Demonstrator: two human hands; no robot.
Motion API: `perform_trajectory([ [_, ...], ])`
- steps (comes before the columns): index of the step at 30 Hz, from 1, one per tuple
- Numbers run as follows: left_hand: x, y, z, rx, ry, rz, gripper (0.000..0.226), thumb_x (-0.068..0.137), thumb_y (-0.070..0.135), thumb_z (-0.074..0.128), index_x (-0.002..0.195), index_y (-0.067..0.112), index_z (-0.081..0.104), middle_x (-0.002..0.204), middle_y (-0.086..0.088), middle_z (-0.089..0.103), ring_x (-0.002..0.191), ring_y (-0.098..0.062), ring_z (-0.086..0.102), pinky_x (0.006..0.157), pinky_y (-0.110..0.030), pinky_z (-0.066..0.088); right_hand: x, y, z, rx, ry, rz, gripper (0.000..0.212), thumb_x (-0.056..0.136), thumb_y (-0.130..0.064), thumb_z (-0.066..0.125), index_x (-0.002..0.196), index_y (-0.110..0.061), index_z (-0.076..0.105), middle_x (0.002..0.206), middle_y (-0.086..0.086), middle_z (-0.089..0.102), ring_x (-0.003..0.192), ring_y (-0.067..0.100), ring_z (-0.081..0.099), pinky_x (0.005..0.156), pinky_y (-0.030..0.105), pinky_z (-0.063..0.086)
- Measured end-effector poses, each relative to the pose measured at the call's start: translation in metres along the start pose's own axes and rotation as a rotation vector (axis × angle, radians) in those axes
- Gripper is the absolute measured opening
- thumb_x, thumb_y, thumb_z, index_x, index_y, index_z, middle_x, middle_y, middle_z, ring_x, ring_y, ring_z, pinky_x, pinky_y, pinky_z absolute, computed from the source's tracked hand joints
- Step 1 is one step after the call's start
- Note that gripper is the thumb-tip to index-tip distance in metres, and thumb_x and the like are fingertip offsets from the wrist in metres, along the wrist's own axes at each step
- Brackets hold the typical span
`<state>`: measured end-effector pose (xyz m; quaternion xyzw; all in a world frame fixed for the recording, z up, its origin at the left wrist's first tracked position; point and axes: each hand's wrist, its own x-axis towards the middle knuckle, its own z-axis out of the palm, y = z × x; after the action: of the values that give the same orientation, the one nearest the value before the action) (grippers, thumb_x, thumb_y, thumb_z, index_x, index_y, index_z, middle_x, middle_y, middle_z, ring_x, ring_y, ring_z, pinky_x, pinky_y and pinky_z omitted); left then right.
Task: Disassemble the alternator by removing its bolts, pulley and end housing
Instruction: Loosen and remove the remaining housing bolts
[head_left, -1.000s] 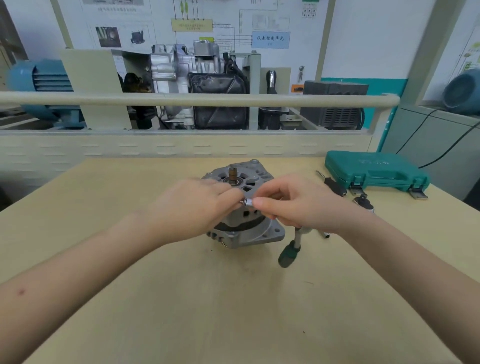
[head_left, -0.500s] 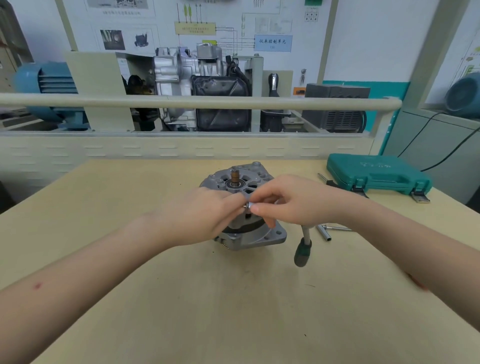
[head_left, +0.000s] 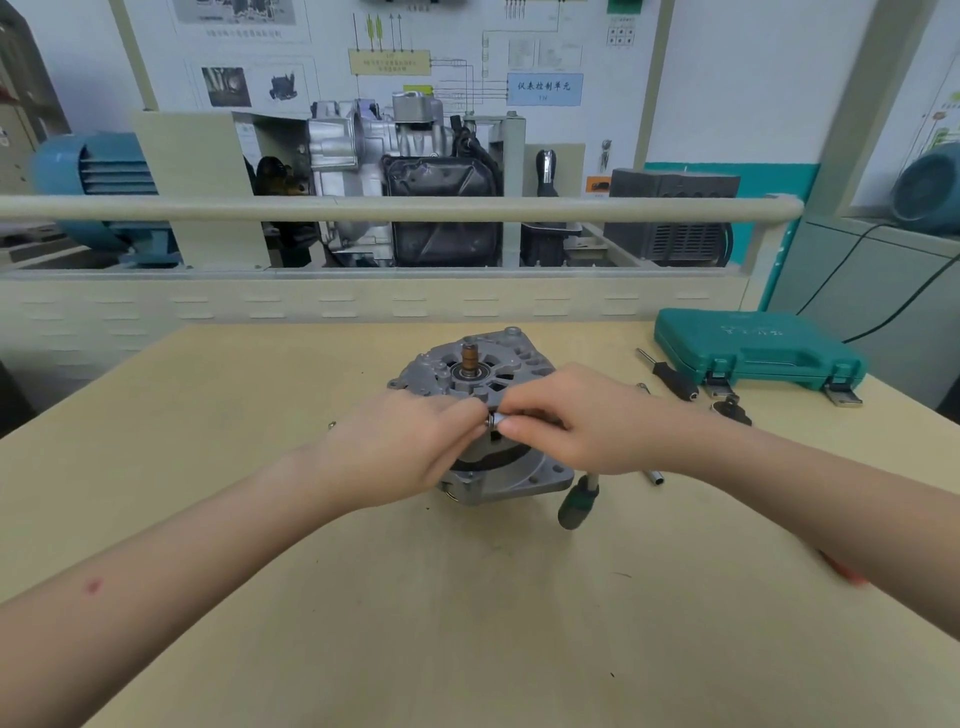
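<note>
A grey alternator (head_left: 467, 364) stands on the wooden table (head_left: 363, 597) with its copper-tipped shaft (head_left: 470, 358) pointing up. In front of its top, both hands meet over a small silver bolt (head_left: 493, 420). My right hand (head_left: 571, 421) pinches the bolt's right end between thumb and fingers. My left hand (head_left: 400, 447) pinches its left end with curled fingers. Both hands hide the near side of the housing.
A green-handled tool (head_left: 576, 506) lies just right of the alternator's base, with a small metal socket bar (head_left: 655, 475) beyond it. A closed teal tool case (head_left: 753, 348) and a black-handled screwdriver (head_left: 672, 376) sit at the table's far right. A railing and engine display stand behind.
Both hands have stayed together on the bolt in front of the alternator. The view has shifted slightly; nothing has been let go or picked up.
</note>
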<state>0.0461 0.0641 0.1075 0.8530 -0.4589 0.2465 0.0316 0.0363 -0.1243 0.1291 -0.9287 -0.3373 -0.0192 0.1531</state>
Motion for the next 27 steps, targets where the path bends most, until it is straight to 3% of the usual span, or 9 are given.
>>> perform_trajectory([
  [6,-0.001,-0.002,0.0,-0.058,-0.03,-0.005,0.036,0.087,0.021,0.034,0.07,0.001,0.058,0.054,-0.005,0.053,0.038,-0.022,0.048,0.034,-0.02,0.036,0.0,0.0,0.001,0.067,-0.007,0.027,0.031,0.096,-0.024,0.043,0.084,0.0,0.059,0.06,0.0,0.043,0.053,0.009,0.035,0.053,0.017,0.03],
  [9,0.001,-0.005,-0.001,-0.069,-0.045,-0.002,0.035,0.088,0.022,0.033,0.069,0.003,0.056,0.052,-0.004,0.052,0.036,-0.023,0.045,0.035,-0.019,0.032,0.001,0.0,0.0,0.046,-0.038,0.05,0.03,0.096,-0.024,0.042,0.084,-0.001,0.058,0.062,0.0,0.043,0.055,0.011,0.036,0.054,0.018,0.031],
  [14,0.006,-0.019,0.01,-0.159,-0.109,-0.025,0.042,0.092,0.034,0.027,0.085,0.001,0.053,0.057,0.008,0.036,0.051,-0.02,0.038,0.05,-0.024,0.027,0.004,-0.004,-0.003,-0.205,-0.061,0.025,0.023,0.098,-0.028,0.036,0.082,-0.015,0.045,0.065,-0.004,0.044,0.058,0.012,0.039,0.059,0.027,0.035],
  [18,0.004,-0.024,0.006,-0.276,-0.137,-0.049,0.039,0.089,0.031,0.03,0.091,0.001,0.055,0.057,0.009,0.036,0.057,-0.013,0.037,0.052,-0.015,0.029,0.003,-0.008,-0.005,-0.384,-0.039,-0.016,0.021,0.099,-0.032,0.03,0.089,-0.018,0.043,0.069,-0.008,0.038,0.062,0.012,0.037,0.058,0.03,0.035],
  [21,0.002,-0.026,0.001,-0.29,-0.145,-0.046,0.044,0.09,0.036,0.028,0.092,0.001,0.055,0.057,0.011,0.036,0.057,-0.011,0.039,0.053,-0.017,0.031,0.002,-0.007,-0.008,-0.332,-0.013,-0.032,0.024,0.098,-0.031,0.033,0.087,-0.015,0.047,0.072,-0.004,0.046,0.066,0.015,0.043,0.062,0.033,0.039],
  [27,0.002,-0.026,0.003,-0.143,-0.129,-0.057,0.064,0.084,0.05,0.011,0.093,0.005,0.055,0.065,0.005,0.043,0.056,-0.013,0.036,0.055,-0.025,0.027,0.005,-0.001,-0.002,-0.107,-0.015,0.0,0.026,0.097,-0.028,0.039,0.08,-0.012,0.05,0.063,-0.002,0.046,0.057,0.013,0.041,0.055,0.026,0.035],
])
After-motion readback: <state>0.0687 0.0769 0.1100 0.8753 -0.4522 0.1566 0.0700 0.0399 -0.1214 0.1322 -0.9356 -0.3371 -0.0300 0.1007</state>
